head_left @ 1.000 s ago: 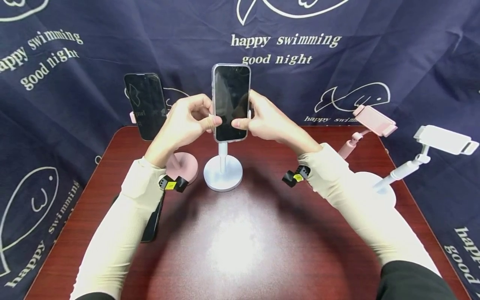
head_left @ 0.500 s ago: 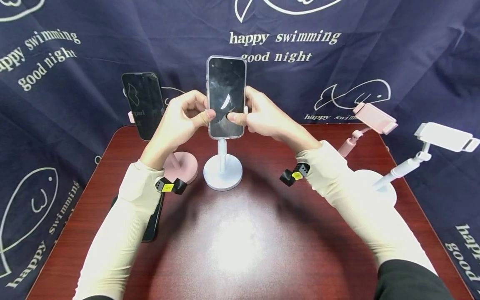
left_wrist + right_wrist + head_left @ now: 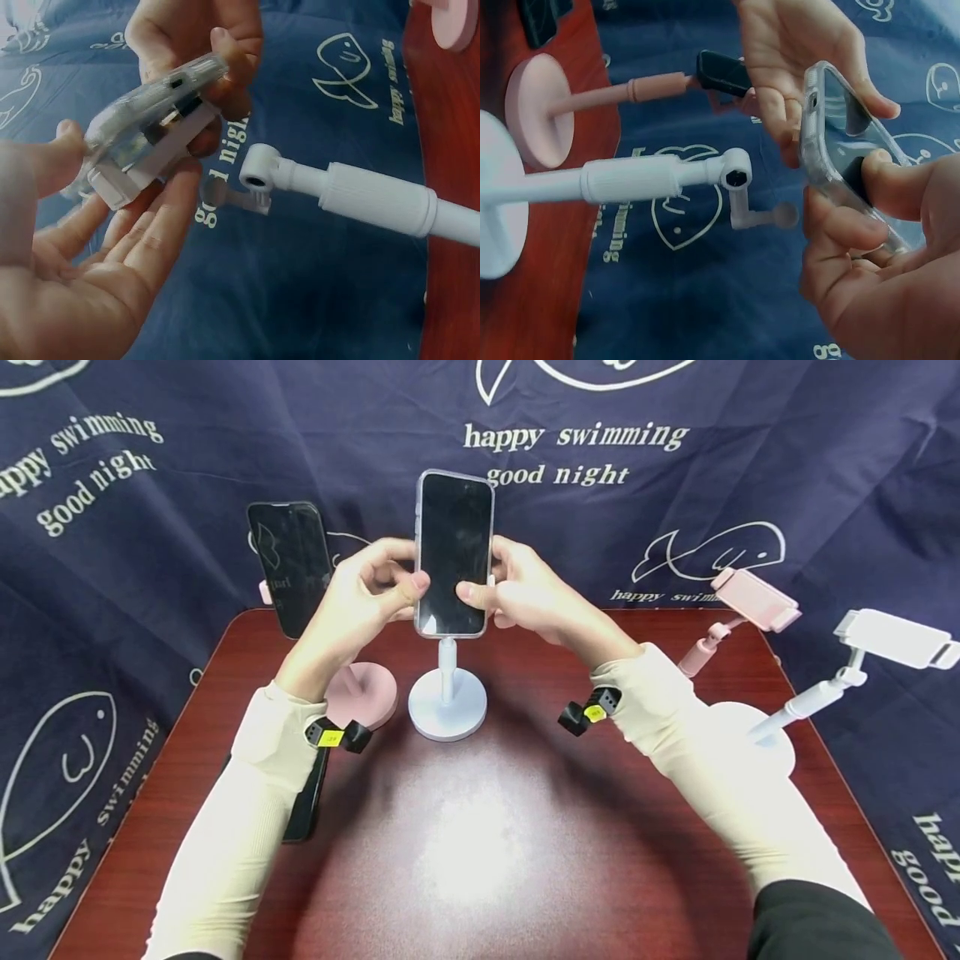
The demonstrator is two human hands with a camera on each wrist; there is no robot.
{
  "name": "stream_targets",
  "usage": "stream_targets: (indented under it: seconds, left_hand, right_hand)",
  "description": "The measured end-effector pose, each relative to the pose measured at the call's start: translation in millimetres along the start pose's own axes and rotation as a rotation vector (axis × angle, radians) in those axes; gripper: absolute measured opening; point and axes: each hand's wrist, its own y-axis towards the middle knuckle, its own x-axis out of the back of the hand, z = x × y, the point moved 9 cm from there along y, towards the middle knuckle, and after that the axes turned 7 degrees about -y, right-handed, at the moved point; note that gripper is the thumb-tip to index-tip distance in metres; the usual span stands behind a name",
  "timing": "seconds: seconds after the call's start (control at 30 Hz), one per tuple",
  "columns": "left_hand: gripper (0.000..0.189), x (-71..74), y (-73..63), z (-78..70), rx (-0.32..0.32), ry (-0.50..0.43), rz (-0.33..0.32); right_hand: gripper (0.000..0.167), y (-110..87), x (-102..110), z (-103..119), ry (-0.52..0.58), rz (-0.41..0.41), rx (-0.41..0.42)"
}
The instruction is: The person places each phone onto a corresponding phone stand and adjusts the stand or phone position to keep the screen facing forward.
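A phone (image 3: 456, 539) in a clear case is held upright between both hands, over the white phone stand (image 3: 447, 697) in the head view. My left hand (image 3: 378, 581) pinches its lower left edge, thumb at the front, fingers behind. On the right side, my right hand (image 3: 525, 585) grips it with the thumb pressed on the screen. The left wrist view shows a white clamp bracket (image 3: 161, 154) against the phone's back, with left fingers under it. The stand's ball-ended arm (image 3: 761, 217) shows close to the phone, its ball uncovered in the right wrist view.
A pink stand (image 3: 367, 693) at left carries another phone (image 3: 288, 568). One more phone (image 3: 306, 806) lies on the red-brown table (image 3: 570, 860), partly under the left sleeve. At right stand a pink stand (image 3: 753, 600) and a white stand (image 3: 813, 697). A navy printed cloth (image 3: 570, 543) hangs behind.
The held phone has risen slightly and shifted a little left, and its tilt has changed. Both hands moved with it and keep their grip. The stand bases have stayed put.
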Motion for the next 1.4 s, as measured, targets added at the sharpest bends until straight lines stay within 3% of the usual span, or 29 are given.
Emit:
stream_targets:
  seconds: [0.13,0.3,0.53,0.8,0.97,1.1,1.2,1.33,1.4]
  left_hand:
    - [0.019,-4.3,-0.8,-4.0,-0.023,0.152,0.023]
    - [0.022,-8.6,-1.2,-6.9,-0.047,0.217,0.043]
    - [0.042,-15.0,-3.5,-8.0,-0.086,0.075,0.111]
    - [0.033,-13.4,-3.9,-7.7,-0.058,0.147,0.096]
    - [0.041,-16.6,-7.6,-11.6,-0.106,0.221,0.082]
    - [0.045,-17.3,-12.0,-16.0,-0.143,0.205,0.058]
    - [0.046,-16.5,-14.9,-17.9,-0.162,0.160,0.059]
    - [0.068,-23.2,-19.8,-22.9,-0.219,0.170,0.142]
    - [0.080,-28.4,-22.2,-26.7,-0.274,0.236,0.191]
  right_hand:
    - [0.040,-3.7,5,8,-0.102,-0.057,0.125]
    - [0.039,-8.3,9,19,-0.249,-0.131,0.271]
    - [0.039,-12.5,9,23,-0.254,-0.169,0.288]
    - [0.039,-13.3,8,24,-0.241,-0.177,0.285]
    - [0.034,-18.0,8,26,-0.359,-0.241,0.322]
    - [0.035,-27.2,8,32,-0.446,-0.315,0.431]
    - [0.034,-36.4,8,39,-0.466,-0.371,0.575]
    - [0.038,-48.1,5,48,-0.472,-0.408,0.800]
    - [0.041,-52.8,4,50,-0.465,-0.412,0.887]
